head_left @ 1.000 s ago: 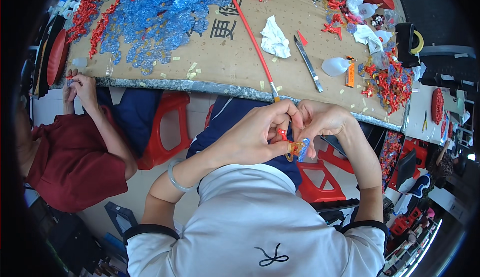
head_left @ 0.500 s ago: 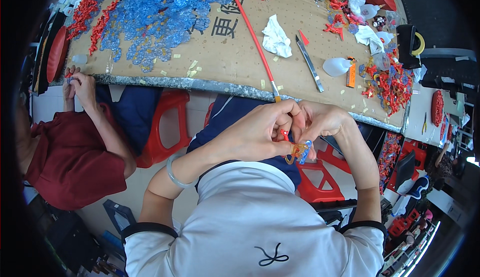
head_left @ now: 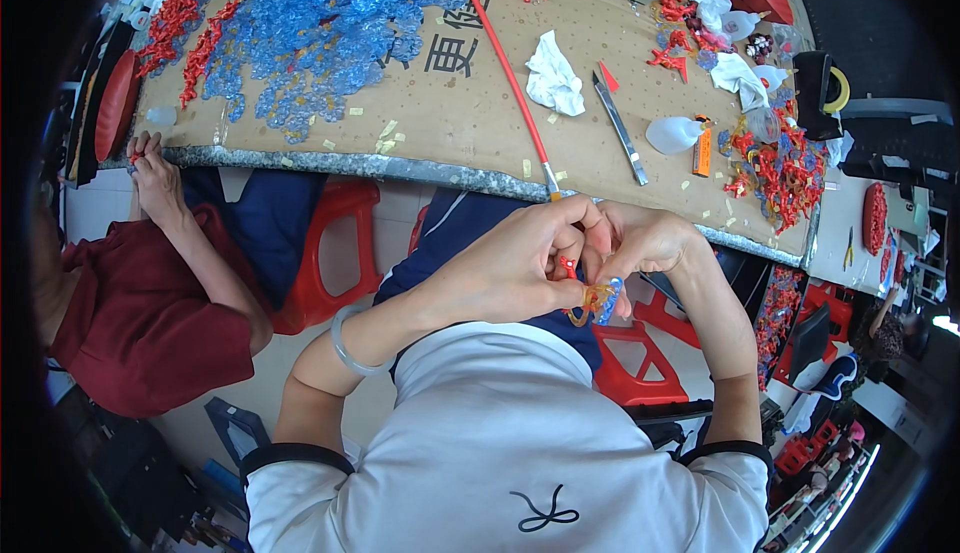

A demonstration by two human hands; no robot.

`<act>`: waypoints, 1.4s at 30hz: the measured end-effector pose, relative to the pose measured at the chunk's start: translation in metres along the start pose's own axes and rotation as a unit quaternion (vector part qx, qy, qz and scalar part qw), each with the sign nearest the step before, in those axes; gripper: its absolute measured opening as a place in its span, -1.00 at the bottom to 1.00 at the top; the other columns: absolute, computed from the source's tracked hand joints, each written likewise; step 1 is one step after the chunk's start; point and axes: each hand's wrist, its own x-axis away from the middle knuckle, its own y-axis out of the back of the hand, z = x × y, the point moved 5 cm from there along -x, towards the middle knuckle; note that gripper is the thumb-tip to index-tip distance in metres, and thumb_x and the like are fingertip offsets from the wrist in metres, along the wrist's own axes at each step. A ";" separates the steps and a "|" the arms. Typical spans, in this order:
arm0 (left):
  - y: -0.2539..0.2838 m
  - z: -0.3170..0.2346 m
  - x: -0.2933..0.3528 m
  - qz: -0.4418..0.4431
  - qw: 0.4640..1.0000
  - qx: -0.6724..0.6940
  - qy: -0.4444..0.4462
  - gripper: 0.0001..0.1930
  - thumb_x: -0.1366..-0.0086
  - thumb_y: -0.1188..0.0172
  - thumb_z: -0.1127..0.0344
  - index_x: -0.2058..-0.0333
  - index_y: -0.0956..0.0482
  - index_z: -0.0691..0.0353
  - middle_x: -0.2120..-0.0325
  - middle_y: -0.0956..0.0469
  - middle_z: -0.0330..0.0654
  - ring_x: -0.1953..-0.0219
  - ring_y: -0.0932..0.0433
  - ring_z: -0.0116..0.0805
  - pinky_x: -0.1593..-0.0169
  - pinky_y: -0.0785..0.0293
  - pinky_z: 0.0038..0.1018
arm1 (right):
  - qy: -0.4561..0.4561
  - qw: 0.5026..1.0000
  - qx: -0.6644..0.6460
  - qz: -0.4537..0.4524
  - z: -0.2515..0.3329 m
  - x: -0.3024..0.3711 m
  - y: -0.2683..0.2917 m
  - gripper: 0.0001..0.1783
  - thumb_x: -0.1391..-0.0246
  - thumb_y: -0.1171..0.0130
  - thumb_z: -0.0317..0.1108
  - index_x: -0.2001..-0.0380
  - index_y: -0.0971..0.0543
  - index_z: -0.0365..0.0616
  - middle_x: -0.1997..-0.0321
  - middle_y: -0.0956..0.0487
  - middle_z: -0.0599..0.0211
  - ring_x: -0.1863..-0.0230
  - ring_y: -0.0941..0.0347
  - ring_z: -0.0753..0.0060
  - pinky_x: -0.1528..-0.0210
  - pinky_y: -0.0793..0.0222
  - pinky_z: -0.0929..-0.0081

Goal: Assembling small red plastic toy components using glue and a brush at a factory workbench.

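My left hand point(head_left: 525, 258) and my right hand point(head_left: 645, 241) meet in front of the table's near edge, fingers curled together around a small plastic piece point(head_left: 608, 301). Its visible parts are translucent blue, amber and red; the middle is hidden by my fingers. The blue end pokes out below my right fingertips, and the amber part lies beside my left thumb. A red bit point(head_left: 569, 267) shows between my left fingers. Just beyond my hands, a red-handled paintbrush point(head_left: 515, 93) lies on the table with its tip toward me.
Blue plastic pieces point(head_left: 300, 43) are heaped at the far left. Red and blue pieces point(head_left: 785, 178) pile up at right. A craft knife point(head_left: 622, 123), crumpled tissue point(head_left: 553, 75) and squeeze bottle point(head_left: 674, 133) lie between. At left, a co-worker's hand point(head_left: 160, 185) is over the table edge.
My two hands and the piece in them stay almost still. The co-worker's hands at left have shifted, one now largely covering the other.
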 end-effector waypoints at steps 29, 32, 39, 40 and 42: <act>-0.007 -0.012 0.005 0.012 0.999 0.042 -0.001 -0.69 0.00 -0.22 0.61 0.27 -0.35 0.26 0.65 -0.30 -0.44 0.59 -0.15 -0.72 0.49 -0.01 -0.69 | 0.002 1.000 -0.001 -0.004 0.000 0.005 -0.011 -0.77 0.21 -0.25 -0.56 0.48 -0.51 -0.60 0.51 -0.57 -0.15 0.59 -0.58 0.15 0.54 -0.60 0.36; -0.006 -0.007 0.002 0.011 0.999 0.044 0.004 -0.69 -0.01 -0.24 0.60 0.28 -0.35 0.26 0.65 -0.32 -0.43 0.59 -0.16 -0.73 0.50 -0.02 -0.68 | 0.010 1.000 -0.010 0.002 -0.002 0.004 -0.007 -0.76 0.21 -0.24 -0.56 0.47 -0.51 -0.60 0.49 -0.57 -0.14 0.58 -0.59 0.15 0.54 -0.61 0.36; -0.002 0.003 -0.003 0.011 0.999 0.037 0.000 -0.69 0.02 -0.21 0.64 0.29 -0.34 0.30 0.65 -0.42 -0.30 0.60 -0.29 -0.66 0.54 -0.20 -0.64 | -0.004 1.000 -0.025 -0.001 -0.010 0.002 0.002 -0.78 0.19 -0.24 -0.57 0.47 -0.49 -0.57 0.48 -0.57 -0.11 0.57 -0.59 0.14 0.53 -0.61 0.37; -0.002 0.002 -0.003 0.011 0.999 0.044 0.008 -0.69 0.01 -0.22 0.63 0.28 -0.34 0.29 0.64 -0.40 -0.33 0.59 -0.25 -0.67 0.52 -0.15 -0.66 | -0.001 1.000 -0.027 0.001 -0.010 0.002 0.002 -0.78 0.18 -0.24 -0.57 0.48 -0.49 -0.56 0.49 -0.57 -0.11 0.57 -0.59 0.14 0.53 -0.61 0.37; -0.003 0.000 -0.002 0.012 0.998 0.058 0.024 -0.68 0.01 -0.23 0.61 0.28 -0.35 0.27 0.64 -0.36 -0.40 0.58 -0.19 -0.71 0.48 -0.06 -0.69 | 0.006 1.000 -0.029 0.006 -0.009 0.002 0.002 -0.79 0.18 -0.24 -0.57 0.49 -0.48 -0.55 0.49 -0.57 -0.10 0.57 -0.59 0.14 0.54 -0.61 0.37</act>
